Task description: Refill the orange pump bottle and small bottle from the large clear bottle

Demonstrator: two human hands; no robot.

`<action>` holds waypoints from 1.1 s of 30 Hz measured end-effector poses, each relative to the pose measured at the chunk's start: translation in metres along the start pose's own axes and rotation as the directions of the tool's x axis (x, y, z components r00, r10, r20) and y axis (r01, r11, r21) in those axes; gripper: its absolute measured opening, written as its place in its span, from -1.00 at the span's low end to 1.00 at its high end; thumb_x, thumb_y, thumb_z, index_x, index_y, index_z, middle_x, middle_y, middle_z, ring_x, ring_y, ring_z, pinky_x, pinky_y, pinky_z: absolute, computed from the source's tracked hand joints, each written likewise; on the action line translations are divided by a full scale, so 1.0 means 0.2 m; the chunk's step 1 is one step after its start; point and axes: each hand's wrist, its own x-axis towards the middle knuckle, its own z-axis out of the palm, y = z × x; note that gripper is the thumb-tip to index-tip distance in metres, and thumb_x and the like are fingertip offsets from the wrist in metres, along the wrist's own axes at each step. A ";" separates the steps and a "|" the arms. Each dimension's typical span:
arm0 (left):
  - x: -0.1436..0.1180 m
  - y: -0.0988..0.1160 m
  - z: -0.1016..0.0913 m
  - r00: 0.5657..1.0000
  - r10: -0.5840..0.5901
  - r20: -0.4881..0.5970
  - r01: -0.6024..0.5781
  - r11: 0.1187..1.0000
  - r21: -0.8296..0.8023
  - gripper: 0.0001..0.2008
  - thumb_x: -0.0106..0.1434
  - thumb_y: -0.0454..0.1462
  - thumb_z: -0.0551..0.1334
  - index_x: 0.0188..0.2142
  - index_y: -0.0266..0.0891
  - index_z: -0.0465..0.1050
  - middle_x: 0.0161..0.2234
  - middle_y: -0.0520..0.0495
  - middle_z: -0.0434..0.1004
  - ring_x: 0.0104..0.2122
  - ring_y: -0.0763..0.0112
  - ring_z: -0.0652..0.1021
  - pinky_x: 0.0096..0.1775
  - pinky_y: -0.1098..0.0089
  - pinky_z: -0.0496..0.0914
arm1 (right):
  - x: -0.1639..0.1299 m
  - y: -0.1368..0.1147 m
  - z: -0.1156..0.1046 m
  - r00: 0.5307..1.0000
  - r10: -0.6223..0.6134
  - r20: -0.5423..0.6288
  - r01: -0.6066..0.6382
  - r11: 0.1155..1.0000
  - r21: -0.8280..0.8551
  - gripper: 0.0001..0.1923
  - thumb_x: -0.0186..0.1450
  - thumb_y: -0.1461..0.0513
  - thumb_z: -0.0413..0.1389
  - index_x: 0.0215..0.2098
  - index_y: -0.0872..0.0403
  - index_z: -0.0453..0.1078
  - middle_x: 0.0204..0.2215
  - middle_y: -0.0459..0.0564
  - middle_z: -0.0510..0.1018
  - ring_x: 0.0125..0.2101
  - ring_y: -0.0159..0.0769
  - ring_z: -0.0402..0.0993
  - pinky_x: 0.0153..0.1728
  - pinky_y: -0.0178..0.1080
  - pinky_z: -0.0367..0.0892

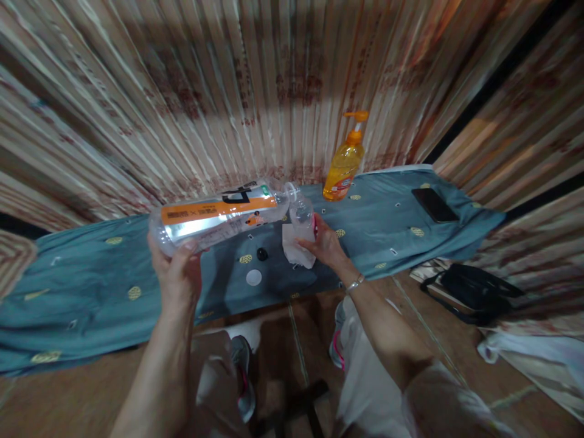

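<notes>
My left hand [177, 274] is wrapped round the base of a large clear plastic bottle [219, 213] with an orange and silver label. The bottle lies nearly level in the air, its neck pointing right. That neck meets the top of a small clear plastic bottle [301, 210], which my right hand [326, 243] grips near its lower end. A bit of pink shows by the right fingers. Just below the small bottle is a white piece of paper or tissue [297, 246]. Whether liquid is inside either bottle, I cannot tell.
A teal patterned cloth [104, 267] covers the long narrow table. On it are a black cap [261, 253], a white round disc [253, 277], an orange pump bottle [343, 164] and a dark phone [434, 205]. A black bag [474, 289] sits at the right. Curtains hang behind.
</notes>
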 end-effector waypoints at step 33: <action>0.00 0.01 0.00 1.000 -0.008 0.008 0.008 1.000 -0.007 -0.38 -0.18 -0.24 0.53 -0.03 -0.04 0.58 -0.14 0.01 0.64 -0.30 0.39 0.54 -0.33 0.44 0.45 | 0.00 -0.02 -0.02 1.000 -0.008 0.017 0.007 1.000 0.007 -0.26 0.18 0.10 0.43 0.23 0.14 0.31 0.05 0.29 0.64 0.02 0.09 0.64 0.07 0.03 0.53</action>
